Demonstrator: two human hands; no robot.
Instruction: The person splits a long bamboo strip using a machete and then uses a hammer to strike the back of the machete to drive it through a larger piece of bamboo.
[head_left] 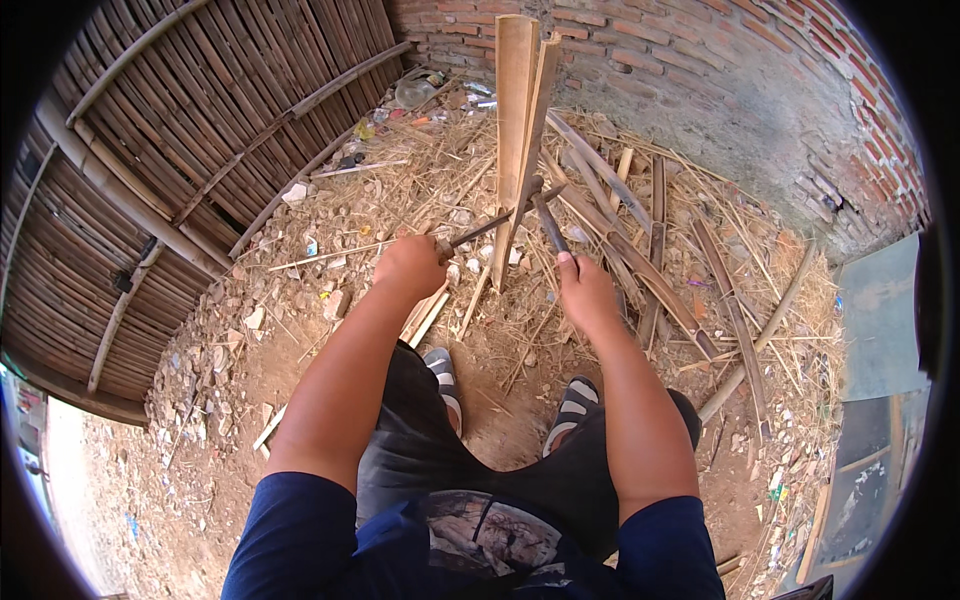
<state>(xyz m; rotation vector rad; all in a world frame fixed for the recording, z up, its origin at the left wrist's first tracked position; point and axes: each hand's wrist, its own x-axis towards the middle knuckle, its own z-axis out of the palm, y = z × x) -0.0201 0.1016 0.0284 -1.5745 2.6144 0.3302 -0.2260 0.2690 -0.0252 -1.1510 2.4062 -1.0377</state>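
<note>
Upright before me stands a length of bamboo (514,110), split apart from the top into two strips. My left hand (407,265) is closed round the handle of a machete (480,231), whose dark blade crosses the bamboo at the split, its tip showing on the right. In my right hand (586,288) is a hammer (551,226), gripped by its handle. The hammer's head is close to the blade's tip side; whether they touch I cannot tell.
Several bamboo pieces (655,270) lie heaped on the right, near a brick wall (660,70). A bamboo-slat wall (200,120) rises on the left. Straw, stones and litter cover the dirt floor around my sandalled feet (572,410). Grey panels (880,320) lean at far right.
</note>
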